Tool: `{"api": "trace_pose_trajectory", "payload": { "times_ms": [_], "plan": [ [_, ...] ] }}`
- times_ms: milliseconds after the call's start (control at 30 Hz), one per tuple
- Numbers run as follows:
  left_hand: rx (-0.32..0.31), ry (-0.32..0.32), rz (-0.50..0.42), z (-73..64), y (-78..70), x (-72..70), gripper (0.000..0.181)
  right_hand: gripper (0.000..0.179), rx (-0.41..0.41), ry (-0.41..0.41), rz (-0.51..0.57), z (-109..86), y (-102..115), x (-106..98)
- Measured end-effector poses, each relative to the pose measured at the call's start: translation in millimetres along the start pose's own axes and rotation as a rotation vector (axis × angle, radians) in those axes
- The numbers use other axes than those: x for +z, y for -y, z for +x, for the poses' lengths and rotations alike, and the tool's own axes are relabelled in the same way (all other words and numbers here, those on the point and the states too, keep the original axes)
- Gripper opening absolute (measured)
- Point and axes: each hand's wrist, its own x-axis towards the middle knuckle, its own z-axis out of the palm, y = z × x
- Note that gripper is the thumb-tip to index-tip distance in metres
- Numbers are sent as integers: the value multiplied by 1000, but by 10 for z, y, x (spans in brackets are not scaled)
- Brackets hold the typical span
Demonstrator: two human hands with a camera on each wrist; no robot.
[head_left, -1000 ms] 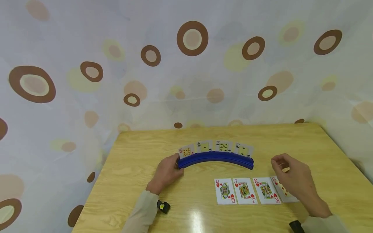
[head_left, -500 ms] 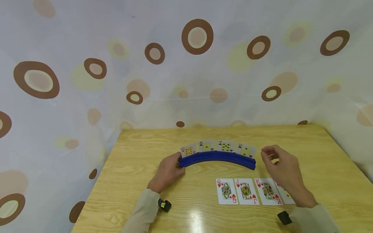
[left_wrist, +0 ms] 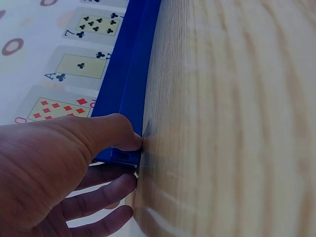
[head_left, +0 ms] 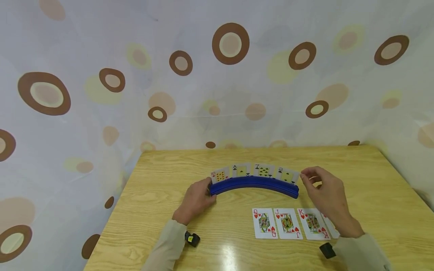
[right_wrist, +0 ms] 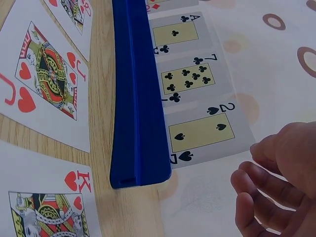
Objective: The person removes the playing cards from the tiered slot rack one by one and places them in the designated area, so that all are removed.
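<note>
A curved blue card holder (head_left: 254, 183) stands on the table. In it stand a ten of diamonds (head_left: 220, 175), an ace of clubs (head_left: 241, 170), a seven of clubs (head_left: 263, 171) and a two of spades (head_left: 286, 175); their lower parts are hidden. My left hand (head_left: 196, 199) grips the holder's left end, thumb in front, as the left wrist view (left_wrist: 54, 158) confirms. At the other end my right hand (head_left: 327, 194) pinches the outer upper corner of the two of spades, thumb at its edge in the right wrist view. The other right fingers are curled below.
In front of the holder a queen of hearts (head_left: 265, 223), a jack of hearts (head_left: 288, 223) and a king of hearts (head_left: 313, 224) lie face up. A red card (head_left: 332, 226) is mostly hidden under the right forearm. A patterned cloth (head_left: 190, 131) hangs behind the table.
My right hand has moved left and farther back, from above the red card to the corner of the two of spades. My left hand has kept its grip on the holder.
</note>
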Motion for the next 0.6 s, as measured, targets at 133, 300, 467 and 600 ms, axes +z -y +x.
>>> {"api": "trace_pose_trajectory", "payload": {
  "times_ms": [133,300,467,600],
  "plan": [
    [8,-1,5,-7,-3,0,31,9,-2,5,-1,-2,-5,4],
    [4,7,0,-14,-12,-9,32,10,15,19,-3,-7,-5,17],
    [-6,5,2,-10,-17,-13,31,10,6,19,2,-16,-1,52],
    [-7,2,-3,-12,-13,-20,31,9,-30,-4,10,-26,1,91]
  ]
}}
